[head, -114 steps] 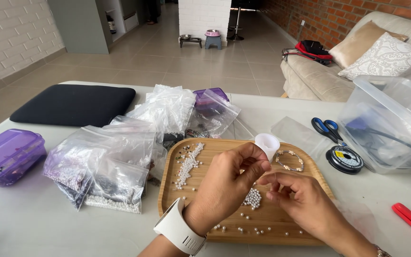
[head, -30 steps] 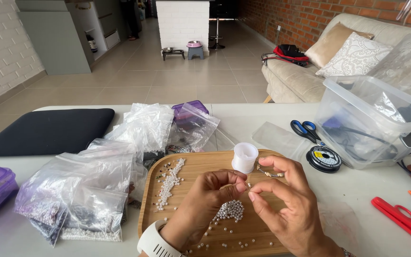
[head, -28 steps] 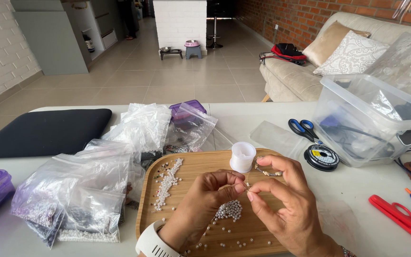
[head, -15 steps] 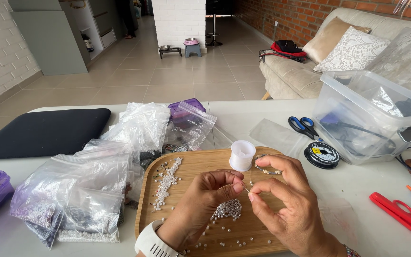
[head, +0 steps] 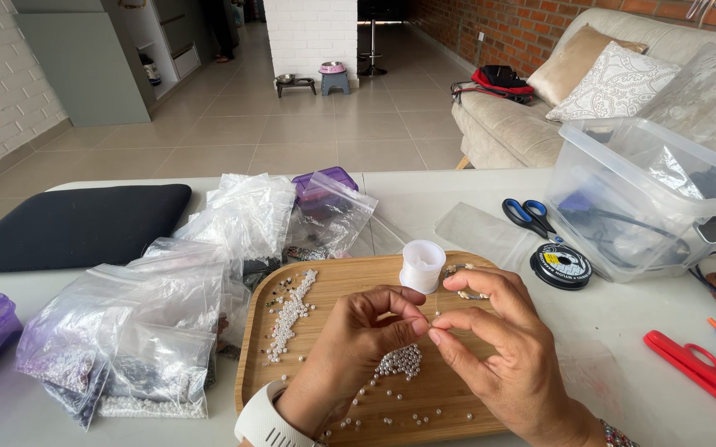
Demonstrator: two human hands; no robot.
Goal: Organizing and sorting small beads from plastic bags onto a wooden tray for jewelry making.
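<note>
The pearl bead [head: 435, 333] sits pinched at your fingertips, just above the wooden tray [head: 349, 285] and apart from the heap of loose pearl beads [head: 399, 361] lying below it.

Head view: your left hand [head: 354, 348] and right hand [head: 503, 348] meet thumb-to-forefinger over the middle of the tray, both narrowed to a fine pinch. A thin clear thread [head: 437, 302] appears to run up from the pinch toward the white spool [head: 421, 265] standing upright at the tray's far edge; it is too fine to follow with certainty, and I cannot tell which hand carries the bead and which the thread.

Judging by its look, the bead is very light, hard, smooth and round, so it is likely to be slippery and to roll off if dropped. Take it by its sides with the pads of 2 fingertips, leaving the hole free. The thread is probably limp and springy; hold it close to its end so the tip stays stiff.

A row of small beads [head: 290, 313] lies along the tray's left part. Clear plastic bags [head: 134, 323] crowd the tabletop [head: 623, 331] to the left, with scissors [head: 526, 217] and a black thread reel [head: 561, 265] to the right.
</note>
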